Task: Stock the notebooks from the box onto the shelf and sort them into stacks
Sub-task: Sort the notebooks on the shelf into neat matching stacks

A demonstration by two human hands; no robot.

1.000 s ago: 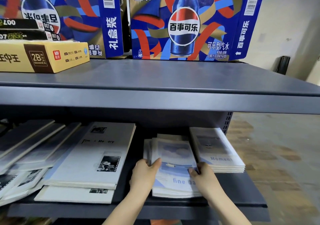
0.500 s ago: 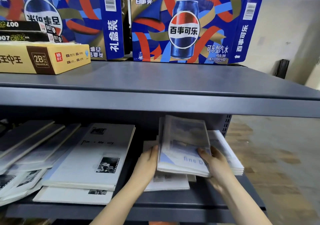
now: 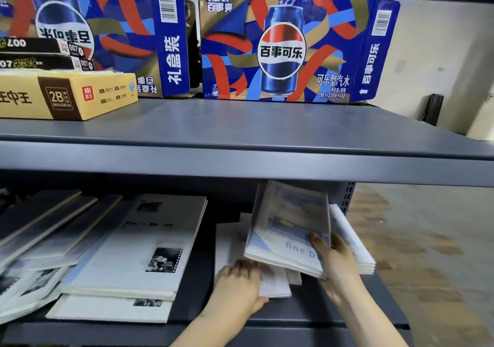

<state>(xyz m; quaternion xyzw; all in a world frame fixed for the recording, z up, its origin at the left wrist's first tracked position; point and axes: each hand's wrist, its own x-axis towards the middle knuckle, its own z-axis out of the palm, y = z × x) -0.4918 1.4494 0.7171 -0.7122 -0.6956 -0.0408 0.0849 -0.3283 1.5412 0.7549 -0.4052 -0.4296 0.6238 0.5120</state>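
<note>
My right hand (image 3: 337, 259) grips a bundle of blue "fine Day" notebooks (image 3: 290, 226) by its right front corner. The bundle is raised and tilted above the lower shelf (image 3: 336, 312), its far edge close under the upper shelf. Beneath it lie a few pale notebooks (image 3: 275, 284). My left hand (image 3: 238, 285) holds them at their front left edge, fingers curled on top and thumb along the front. A stack of "Moment" notebooks (image 3: 354, 242) sits just to the right, partly hidden by the bundle.
Large "Time Memory" notebooks (image 3: 145, 245) lie in a stack to the left, with more notebooks fanned loosely at the far left (image 3: 40, 229). The upper shelf (image 3: 240, 159) carries cola cartons (image 3: 288, 44) and a yellow eraser box (image 3: 66, 96). Bare floor lies to the right.
The blue bundle lay flat on the pale notebooks between both hands. My right hand has lifted it up and to the right; my left hand has dropped onto the pale notebooks left below.
</note>
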